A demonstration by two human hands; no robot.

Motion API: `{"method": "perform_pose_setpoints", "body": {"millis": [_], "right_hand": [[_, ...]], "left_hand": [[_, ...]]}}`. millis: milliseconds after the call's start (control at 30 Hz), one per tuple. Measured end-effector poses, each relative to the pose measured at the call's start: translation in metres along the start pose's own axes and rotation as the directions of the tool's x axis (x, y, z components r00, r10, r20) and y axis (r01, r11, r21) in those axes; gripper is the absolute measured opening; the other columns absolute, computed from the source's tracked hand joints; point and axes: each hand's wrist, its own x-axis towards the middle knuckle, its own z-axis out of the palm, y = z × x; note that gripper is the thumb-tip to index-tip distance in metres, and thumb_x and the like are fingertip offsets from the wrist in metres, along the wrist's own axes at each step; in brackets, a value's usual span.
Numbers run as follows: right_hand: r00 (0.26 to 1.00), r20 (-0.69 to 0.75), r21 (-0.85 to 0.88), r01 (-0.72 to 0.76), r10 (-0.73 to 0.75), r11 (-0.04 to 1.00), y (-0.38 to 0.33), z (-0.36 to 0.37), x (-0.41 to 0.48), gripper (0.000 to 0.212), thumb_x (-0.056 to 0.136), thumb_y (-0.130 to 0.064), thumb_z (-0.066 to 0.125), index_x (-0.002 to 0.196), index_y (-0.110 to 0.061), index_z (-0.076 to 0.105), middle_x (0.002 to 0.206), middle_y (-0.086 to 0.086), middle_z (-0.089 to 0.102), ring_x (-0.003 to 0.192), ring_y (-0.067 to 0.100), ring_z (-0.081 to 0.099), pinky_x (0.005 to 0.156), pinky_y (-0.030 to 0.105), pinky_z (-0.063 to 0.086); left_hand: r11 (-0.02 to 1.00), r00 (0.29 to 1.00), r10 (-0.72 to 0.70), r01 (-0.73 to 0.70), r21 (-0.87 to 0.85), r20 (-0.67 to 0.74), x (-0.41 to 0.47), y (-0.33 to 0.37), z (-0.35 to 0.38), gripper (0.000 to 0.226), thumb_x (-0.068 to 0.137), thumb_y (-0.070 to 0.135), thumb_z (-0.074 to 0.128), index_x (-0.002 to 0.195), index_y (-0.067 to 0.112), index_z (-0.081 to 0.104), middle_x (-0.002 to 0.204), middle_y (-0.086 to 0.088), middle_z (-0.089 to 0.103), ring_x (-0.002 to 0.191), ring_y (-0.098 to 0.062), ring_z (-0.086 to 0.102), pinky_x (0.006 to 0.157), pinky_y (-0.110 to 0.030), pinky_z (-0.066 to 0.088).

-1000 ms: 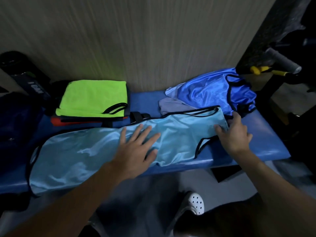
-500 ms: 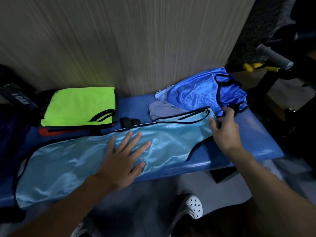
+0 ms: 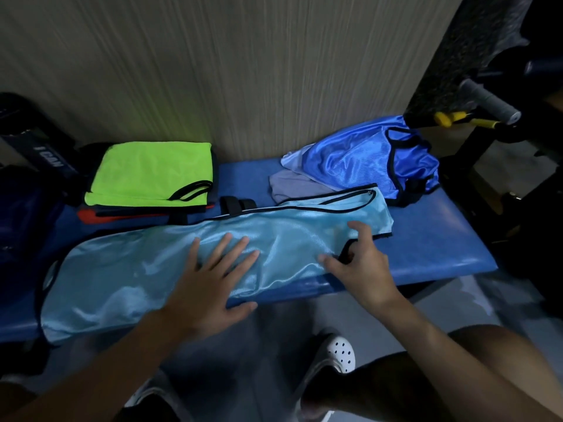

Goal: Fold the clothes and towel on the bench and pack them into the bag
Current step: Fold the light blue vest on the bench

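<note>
Task garment: a light-blue satin vest [image 3: 137, 269] with black trim lies flat on the blue padded tabletop [image 3: 432, 239], along its near edge.
Long axis: it runs left to right along the tabletop, the right end angled slightly toward the wall [image 3: 243, 71].
Pointing: the black-edged strap end points right; the wider hem end points left and overhangs the near edge a little.
Left grip [image 3: 210, 281]: open-palmed, fingers spread and straight, pressing flat on the vest's middle.
Right grip [image 3: 362, 266]: fingers and thumb curled around the black-trimmed edge near the vest's right end, holding it.
Folded stack: a neon-green garment [image 3: 152, 172] lies on top of darker and red folded pieces at the back left, just beyond the vest.
Unfolded pile: a royal-blue shiny garment [image 3: 359, 156] is crumpled at the back right against the wall, partly over a grey cloth [image 3: 292, 187].
Bag: a dark blue bag [image 3: 18, 226] sits at the far left, dim.
Floor: a white perforated clog [image 3: 341, 351] shows below the tabletop.
</note>
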Motion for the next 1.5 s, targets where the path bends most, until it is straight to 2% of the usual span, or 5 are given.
{"method": "perform_pose_setpoints", "body": {"millis": [333,533,833,1133,1500], "right_hand": [[0.995,0.032,0.020,0.095,-0.095,0.995,0.016,-0.004,-0.001,0.044,0.091,-0.014,0.066,0.126,-0.019,0.039,0.087,0.003,0.057,0.096,0.027,0.042,0.082,0.030,0.024],[0.981,0.079,-0.260,0.193,-0.179,0.946,0.014,-0.012,0.001,0.059,0.089,-0.026,0.067,0.136,-0.026,0.032,0.084,-0.007,0.047,0.093,0.019,0.047,0.090,0.034,0.025],[0.897,-0.133,-0.522,0.298,-0.422,0.799,0.013,-0.026,0.056,0.036,0.085,-0.013,0.066,0.120,-0.019,0.063,0.114,0.006,0.054,0.110,0.027,0.042,0.089,0.042,0.030],[0.894,-0.260,-0.545,0.176,-0.364,0.820,0.020,-0.030,0.105,0.012,0.091,-0.023,0.063,0.098,-0.014,0.065,0.117,0.011,0.050,0.111,0.031,0.036,0.092,0.049,0.031],[0.942,-0.326,-0.220,-0.157,0.080,0.963,0.029,-0.062,0.085,0.050,0.082,-0.047,0.071,0.113,-0.015,0.047,0.112,0.008,0.055,0.114,0.034,0.048,0.091,0.048,0.036]], "left_hand": [[0.998,0.996,-0.049,0.046,0.040,0.073,-0.013,-0.016,-0.002,0.083,0.079,0.074,0.044,0.152,0.037,0.029,0.161,-0.003,0.030,0.147,-0.037,0.027,0.100,-0.077,0.025],[0.999,0.994,-0.034,0.031,0.026,0.100,-0.015,-0.020,-0.004,0.080,0.081,0.074,0.042,0.152,0.040,0.029,0.162,-0.003,0.028,0.148,-0.036,0.025,0.101,-0.076,0.026],[0.982,0.998,-0.006,-0.006,-0.191,-0.063,0.066,0.012,-0.036,0.055,0.097,0.049,0.030,0.144,0.027,0.048,0.153,0.000,0.044,0.145,-0.022,0.036,0.115,-0.058,0.026],[0.983,0.989,0.111,-0.124,-0.137,-0.101,0.144,0.020,-0.022,0.041,0.093,0.036,0.036,0.109,0.025,0.072,0.141,-0.006,0.056,0.132,-0.027,0.048,0.109,-0.039,0.024],[0.954,0.987,0.109,-0.138,-0.267,-0.122,0.215,0.047,-0.042,0.046,0.097,0.037,0.053,0.142,0.026,0.050,0.132,0.004,0.051,0.125,-0.019,0.042,0.102,-0.035,0.025]]}}
